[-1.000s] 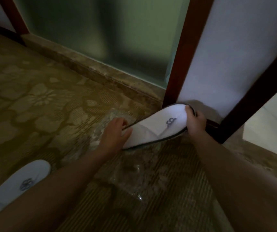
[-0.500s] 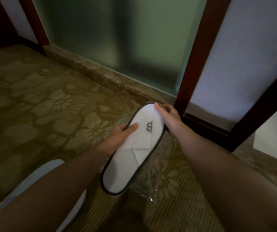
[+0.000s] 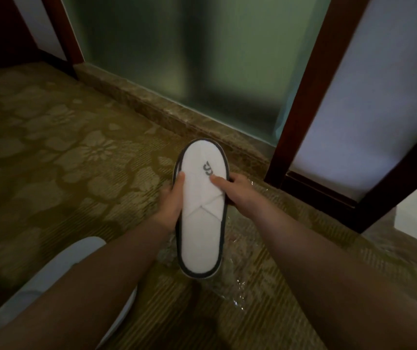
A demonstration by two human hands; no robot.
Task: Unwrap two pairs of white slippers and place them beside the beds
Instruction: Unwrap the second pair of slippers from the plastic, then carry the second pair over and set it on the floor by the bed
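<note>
A white slipper (image 3: pixel 203 223) with a dark edge and a grey logo is held flat above the carpet, toe pointing away from me. My left hand (image 3: pixel 171 202) grips its left side, thumb on top. On its right side my right hand (image 3: pixel 236 189) holds it, thumb pressed near the logo. The upper is folded flat in a cross. A second white slipper (image 3: pixel 58 271) lies on the carpet at the lower left, mostly hidden by my left forearm. Clear plastic wrapping (image 3: pixel 242 281) lies crumpled on the floor beneath the held slipper.
Patterned olive carpet (image 3: pixel 63 160) covers the floor. A stone sill (image 3: pixel 167 114) runs under a frosted glass panel (image 3: pixel 177 54). Dark wooden frames (image 3: pixel 303 102) and a white wall panel (image 3: pixel 384 97) stand to the right.
Both hands lifted the slipper off the floor by the door frame, swung it round until its toe points away from me, and brought it nearer.
</note>
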